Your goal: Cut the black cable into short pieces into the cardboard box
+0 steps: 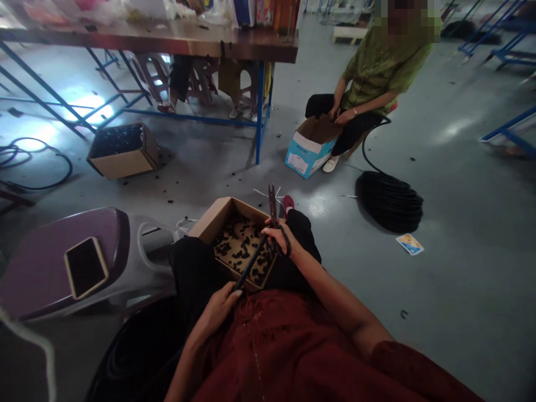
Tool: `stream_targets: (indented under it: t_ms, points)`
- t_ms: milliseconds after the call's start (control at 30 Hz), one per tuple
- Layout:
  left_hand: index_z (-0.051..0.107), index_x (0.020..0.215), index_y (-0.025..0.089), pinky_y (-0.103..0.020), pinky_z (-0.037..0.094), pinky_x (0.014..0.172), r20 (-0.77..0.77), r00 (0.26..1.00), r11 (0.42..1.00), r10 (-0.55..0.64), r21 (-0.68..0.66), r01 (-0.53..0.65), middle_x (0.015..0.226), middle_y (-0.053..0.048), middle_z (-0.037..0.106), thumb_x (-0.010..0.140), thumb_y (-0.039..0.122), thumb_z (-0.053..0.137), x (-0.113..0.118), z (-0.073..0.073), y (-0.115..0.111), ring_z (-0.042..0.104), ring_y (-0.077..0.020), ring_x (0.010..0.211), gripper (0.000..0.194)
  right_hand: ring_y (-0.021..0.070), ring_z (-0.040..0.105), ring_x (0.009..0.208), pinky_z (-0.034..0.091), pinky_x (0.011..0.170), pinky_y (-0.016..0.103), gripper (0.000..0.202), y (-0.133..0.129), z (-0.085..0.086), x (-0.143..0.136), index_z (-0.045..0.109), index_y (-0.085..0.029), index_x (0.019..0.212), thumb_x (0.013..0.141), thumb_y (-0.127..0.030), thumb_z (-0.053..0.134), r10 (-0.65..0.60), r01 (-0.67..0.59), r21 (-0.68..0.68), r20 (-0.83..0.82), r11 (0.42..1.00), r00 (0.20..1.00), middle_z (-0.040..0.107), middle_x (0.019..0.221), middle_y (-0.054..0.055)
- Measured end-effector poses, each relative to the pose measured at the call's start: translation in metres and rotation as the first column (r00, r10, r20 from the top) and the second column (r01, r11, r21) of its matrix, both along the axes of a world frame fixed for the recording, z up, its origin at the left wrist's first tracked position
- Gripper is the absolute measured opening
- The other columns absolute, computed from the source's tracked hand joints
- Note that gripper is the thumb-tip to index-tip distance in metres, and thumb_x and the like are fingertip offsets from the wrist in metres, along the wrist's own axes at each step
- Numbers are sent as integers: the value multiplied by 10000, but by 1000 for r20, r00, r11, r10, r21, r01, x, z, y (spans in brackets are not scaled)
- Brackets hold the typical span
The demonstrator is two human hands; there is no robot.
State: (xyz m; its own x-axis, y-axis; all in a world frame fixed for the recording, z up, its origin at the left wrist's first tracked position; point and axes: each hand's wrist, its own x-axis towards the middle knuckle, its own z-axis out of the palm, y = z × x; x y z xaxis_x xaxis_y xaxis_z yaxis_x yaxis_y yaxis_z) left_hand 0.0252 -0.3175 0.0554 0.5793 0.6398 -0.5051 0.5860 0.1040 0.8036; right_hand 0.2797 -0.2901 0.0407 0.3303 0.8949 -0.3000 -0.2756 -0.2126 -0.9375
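Observation:
My left hand (220, 304) is closed around a black rubber hose (250, 261) that runs up and to the right across the box. My right hand (283, 237) is closed on a pair of scissors (273, 204), blades pointing away from me and black handle loops around my fingers. The thumb side of this hand is at the far end of the hose; whether it pinches the hose is hard to tell. Below both hands, a cardboard box (209, 220) sits between my legs, with many short black cut pieces (238, 254) scattered over its bottom.
A purple stool (37, 251) with a phone (86, 268) stands at left. A coil of black hose (389, 201) lies on the floor at right. Ahead, a seated co-worker (377, 67) has hands over a blue box (307, 153). A table (167, 42) and another box (125, 159) are beyond.

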Motion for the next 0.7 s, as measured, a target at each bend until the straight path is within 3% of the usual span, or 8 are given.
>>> stream_targets:
  t_ms: [100, 200, 300, 367, 467, 567, 700]
  points:
    - [576, 880, 153, -213, 320, 517, -24, 999, 989, 39, -143, -42, 618, 34, 490, 778, 535, 462, -29, -2, -6, 407, -103, 551, 411, 65, 443, 447, 342, 419, 197, 383, 5, 2, 21, 460, -216, 939, 612, -321, 629, -73, 73, 30, -3, 997, 997, 589, 697, -48]
    - [565, 810, 155, -204, 282, 489, -38, 991, 965, 128, -227, -134, 568, 54, 424, 714, 594, 526, -64, -5, -12, 351, -83, 510, 451, 60, 437, 443, 352, 425, 195, 400, 11, 2, 42, 443, -227, 949, 607, -308, 634, -169, 171, 67, -38, 983, 985, 590, 692, -51]
    - [593, 840, 163, -217, 331, 525, -62, 981, 945, 185, -263, -195, 605, 38, 487, 681, 603, 566, -90, -5, -15, 408, -92, 530, 469, 57, 429, 448, 358, 428, 192, 421, 14, 1, 55, 427, -225, 952, 599, -313, 639, -212, 218, 91, -72, 972, 975, 586, 687, -54]
    - [611, 944, 170, -232, 371, 569, -54, 980, 942, 192, -270, -199, 669, 16, 551, 674, 575, 589, -93, -3, -14, 458, -108, 571, 487, 58, 430, 450, 361, 426, 192, 427, 13, 2, 55, 425, -221, 952, 600, -322, 644, -198, 204, 98, -68, 974, 978, 581, 682, -55]
    - [597, 1076, 170, -247, 410, 641, -3, 987, 961, 160, -229, -156, 771, -13, 610, 695, 499, 598, -73, 1, -8, 505, -124, 640, 504, 59, 435, 439, 359, 416, 196, 421, 12, 6, 42, 431, -218, 951, 609, -334, 648, -146, 148, 83, -30, 986, 989, 578, 679, -54]
    - [568, 1155, 161, -259, 430, 693, 82, 994, 984, 72, -171, -57, 872, -40, 637, 755, 440, 551, -33, 8, 0, 537, -139, 699, 488, 61, 441, 432, 348, 408, 196, 398, 10, 11, 24, 442, -215, 942, 622, -338, 645, -86, 86, 74, -2, 994, 996, 583, 682, -51]
    - [551, 1198, 169, -291, 418, 878, 211, 978, 997, -4, -76, 20, 1117, -64, 621, 781, 365, 527, 20, 16, 4, 556, -197, 980, 461, 58, 440, 434, 339, 411, 192, 394, 8, 16, 9, 449, -215, 950, 637, -363, 636, -17, 16, 70, 10, 997, 1000, 596, 695, -49]
